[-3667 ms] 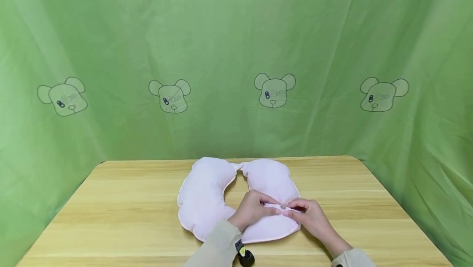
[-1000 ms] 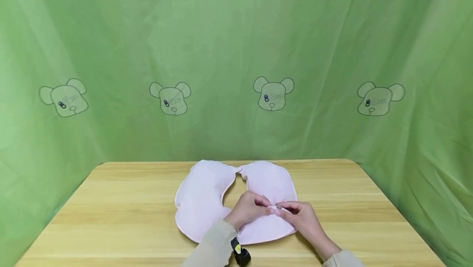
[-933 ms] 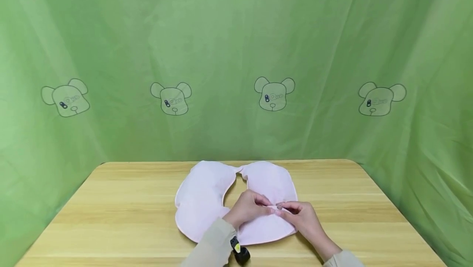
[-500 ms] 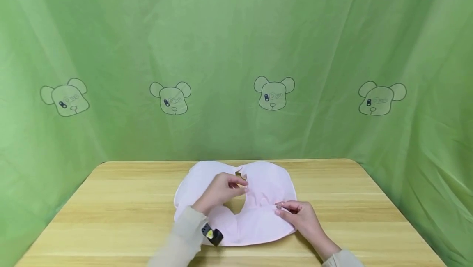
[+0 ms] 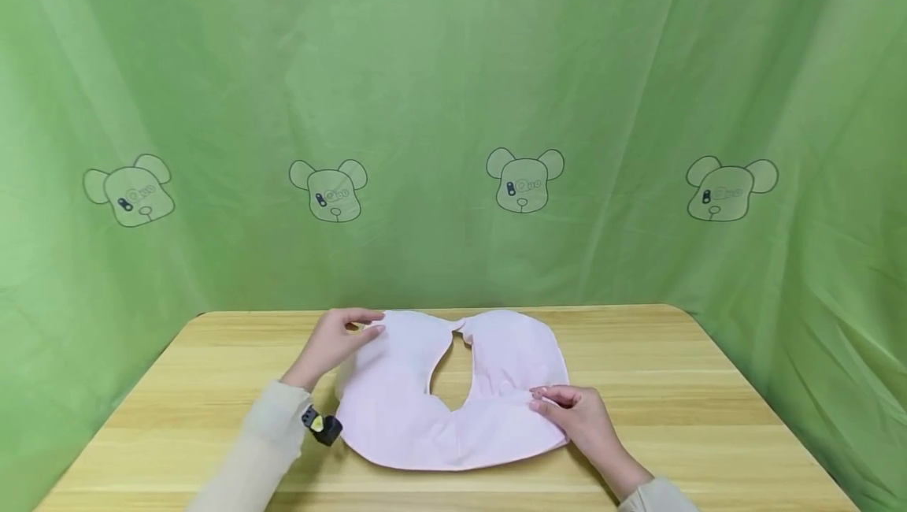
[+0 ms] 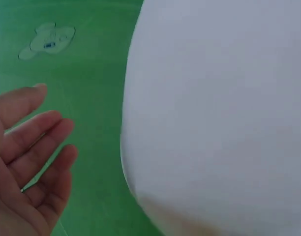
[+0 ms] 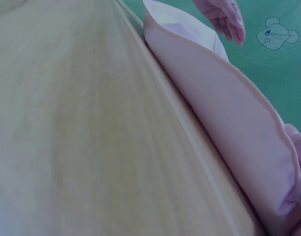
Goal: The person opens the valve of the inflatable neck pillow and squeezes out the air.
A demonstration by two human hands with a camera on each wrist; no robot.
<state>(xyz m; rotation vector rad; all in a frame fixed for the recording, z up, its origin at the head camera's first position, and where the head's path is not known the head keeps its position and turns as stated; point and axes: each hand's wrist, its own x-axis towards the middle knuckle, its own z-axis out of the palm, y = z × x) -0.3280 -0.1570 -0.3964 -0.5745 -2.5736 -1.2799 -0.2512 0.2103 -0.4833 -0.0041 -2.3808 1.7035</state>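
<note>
A pale pink U-shaped inflatable neck pillow (image 5: 397,409) lies on the wooden table, looking rather slack, with creases near its right side. My right hand (image 5: 584,417) pinches the pillow's small valve between thumb and fingertips; the fingers mostly cover it. Over the pillow's far left end is my left hand (image 5: 333,346), thumb and fingers spread apart and holding nothing. The left wrist view shows that hand (image 6: 32,162) with relaxed fingers, clear of the pillow's edge (image 6: 214,98). In the right wrist view the pillow's near side (image 7: 224,113) bulges slightly above the tabletop.
The wooden table (image 5: 205,402) extends to both sides of the pillow. Green cloth (image 5: 425,63) with bear-head outlines hangs behind and beside it. A black strap device (image 5: 326,427) sits on the left wrist.
My left hand has let go near the valve and moved left across the pillow to its far left end. The right hand stays at the valve. The pillow looks flatter and more creased.
</note>
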